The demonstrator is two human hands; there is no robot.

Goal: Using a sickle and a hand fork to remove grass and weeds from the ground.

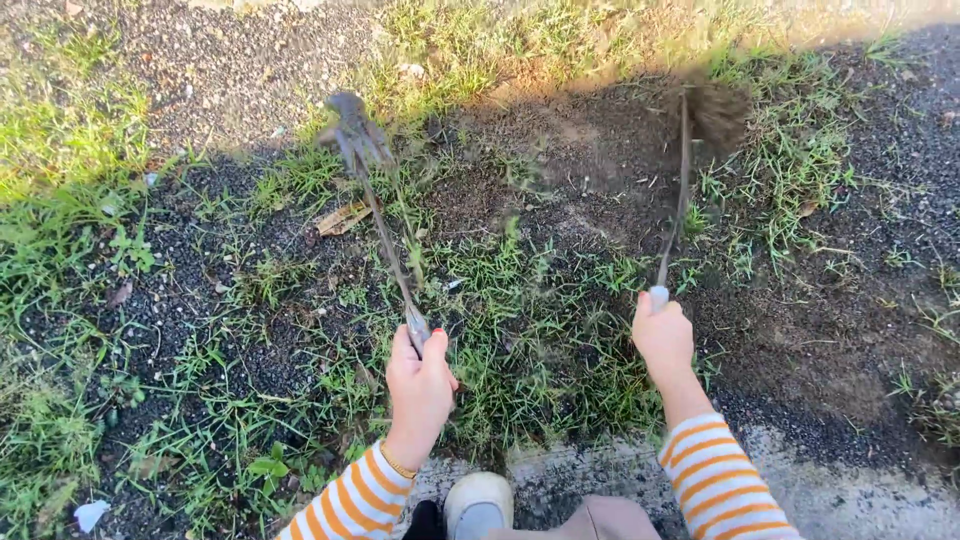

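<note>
The left hand grips a thin metal-shafted hand rake with bent prongs; the right hand clasps a slim metal trowel, its blurred blade apparently carrying crumbly dark soil, above patchy grass.

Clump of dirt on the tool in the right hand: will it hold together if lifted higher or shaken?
Probably not. The soil clump looks loose and crumbly, blurred at its edges as if shedding. It sits on the small end of a thin long-handled tool, so a shake from the right hand would likely scatter it. It seems light for its bulk.
</note>
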